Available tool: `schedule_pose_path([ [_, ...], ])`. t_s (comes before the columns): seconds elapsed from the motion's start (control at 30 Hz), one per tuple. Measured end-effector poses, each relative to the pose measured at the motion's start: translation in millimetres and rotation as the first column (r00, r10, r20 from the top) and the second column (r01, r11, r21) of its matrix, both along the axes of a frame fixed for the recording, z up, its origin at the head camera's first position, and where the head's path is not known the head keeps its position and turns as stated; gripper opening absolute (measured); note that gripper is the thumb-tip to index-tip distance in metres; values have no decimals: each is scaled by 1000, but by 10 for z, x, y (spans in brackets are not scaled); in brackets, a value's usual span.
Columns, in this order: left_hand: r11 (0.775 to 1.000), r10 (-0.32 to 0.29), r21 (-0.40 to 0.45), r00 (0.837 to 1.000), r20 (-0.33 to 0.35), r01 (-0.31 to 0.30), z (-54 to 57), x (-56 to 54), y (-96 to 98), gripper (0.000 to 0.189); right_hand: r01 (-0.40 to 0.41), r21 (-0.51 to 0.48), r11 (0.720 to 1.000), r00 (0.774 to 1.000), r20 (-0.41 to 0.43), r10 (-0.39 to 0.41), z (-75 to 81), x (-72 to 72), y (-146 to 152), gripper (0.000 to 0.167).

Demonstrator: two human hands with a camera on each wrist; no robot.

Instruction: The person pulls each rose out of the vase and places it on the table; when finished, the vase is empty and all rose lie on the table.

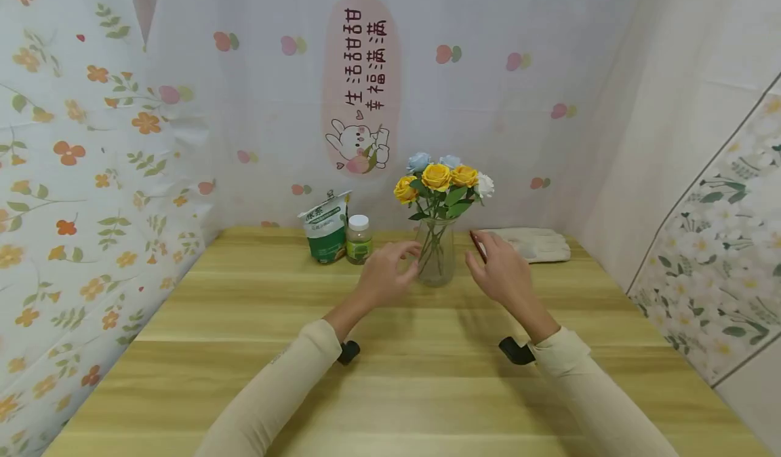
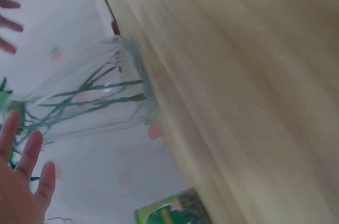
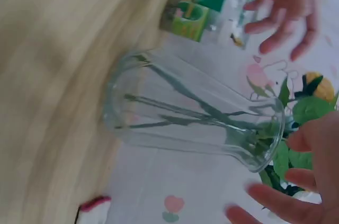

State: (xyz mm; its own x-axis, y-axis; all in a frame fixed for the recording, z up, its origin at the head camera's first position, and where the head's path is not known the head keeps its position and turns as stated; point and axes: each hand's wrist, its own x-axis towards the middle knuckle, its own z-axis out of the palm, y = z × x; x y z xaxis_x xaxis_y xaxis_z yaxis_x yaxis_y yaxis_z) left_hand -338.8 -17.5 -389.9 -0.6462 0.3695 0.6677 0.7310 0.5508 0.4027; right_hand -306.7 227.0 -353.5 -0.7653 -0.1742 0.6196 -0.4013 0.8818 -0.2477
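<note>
A clear glass vase (image 1: 436,267) stands upright on the table, holding a bouquet of yellow, blue and white roses (image 1: 436,177). Green stems (image 3: 185,121) show through its glass in the right wrist view. Just left of the vase is my left hand (image 1: 387,274), fingers loosely bent and holding nothing; whether a fingertip touches the glass cannot be told. On the other side my right hand (image 1: 503,270) is held apart from the vase, its fingers spread in the right wrist view near the rim (image 3: 275,134).
Left of the vase stand a green-and-white pouch (image 1: 327,233) with a clip on top and a small white-lidded jar (image 1: 359,243). Pale gloves (image 1: 537,245) lie at the back right, by a thin reddish-brown stick (image 1: 477,245). A printed curtain (image 1: 262,104) hangs behind the table.
</note>
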Motion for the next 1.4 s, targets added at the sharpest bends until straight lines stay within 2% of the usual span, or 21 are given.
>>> schedule_pose_path([
  [0.07,995,-41,99,994,98,31,-46,-83,4,34,-44,-139,989,994,98,58,28,-63,-42,41],
  [0.13,981,-85,186,981,174,53,-93,-161,16,39,-61,-292,955,981,158,111,61,-146,-76,38],
  [0.2,964,-127,257,968,218,68,-141,-234,38,44,-59,-420,906,973,177,145,89,-241,-82,34],
  [0.27,946,-158,316,955,252,73,-189,-310,75,48,-52,-534,844,966,187,178,129,-333,-67,33],
  [0.4,916,-190,397,928,320,51,-228,-444,151,56,-24,-668,744,965,179,192,233,-461,-60,33],
  [0.43,910,-191,412,924,331,41,-231,-467,162,57,-24,-688,725,966,171,194,264,-477,-80,33],
  [0.6,902,-199,431,913,356,28,-231,-558,189,59,-2,-705,709,986,118,121,375,-529,-250,30],
  [0.73,912,-205,409,909,362,43,-256,-596,224,60,56,-719,693,995,99,23,369,-581,-324,29],
  [0.87,909,-215,415,907,363,49,-277,-615,264,63,108,-728,677,994,83,-70,340,-649,-329,28],
  [0.93,907,-216,419,905,367,47,-276,-621,283,64,120,-731,672,993,88,-82,346,-680,-322,28],
  [1.0,909,-210,415,906,368,42,-266,-621,298,65,125,-738,663,992,114,-60,360,-712,-308,29],
  [1.1,916,-195,399,910,365,36,-253,-630,316,66,147,-768,623,982,191,4,385,-751,-305,33],
  [1.2,921,-185,387,913,365,32,-247,-650,330,66,180,-837,517,958,269,102,399,-802,-305,35],
  [1.27,923,-182,382,913,365,32,-252,-667,338,67,210,-872,442,942,301,147,402,-832,-303,35],
  [1.3,924,-182,381,911,369,30,-254,-673,340,67,223,-883,413,936,313,163,400,-849,-297,36],
  [1.33,926,-179,376,910,373,27,-259,-681,341,67,238,-889,392,927,328,180,398,-864,-291,37],
  [1.4,929,-175,369,909,379,25,-267,-692,342,67,254,-884,393,910,356,213,395,-889,-276,40],
])
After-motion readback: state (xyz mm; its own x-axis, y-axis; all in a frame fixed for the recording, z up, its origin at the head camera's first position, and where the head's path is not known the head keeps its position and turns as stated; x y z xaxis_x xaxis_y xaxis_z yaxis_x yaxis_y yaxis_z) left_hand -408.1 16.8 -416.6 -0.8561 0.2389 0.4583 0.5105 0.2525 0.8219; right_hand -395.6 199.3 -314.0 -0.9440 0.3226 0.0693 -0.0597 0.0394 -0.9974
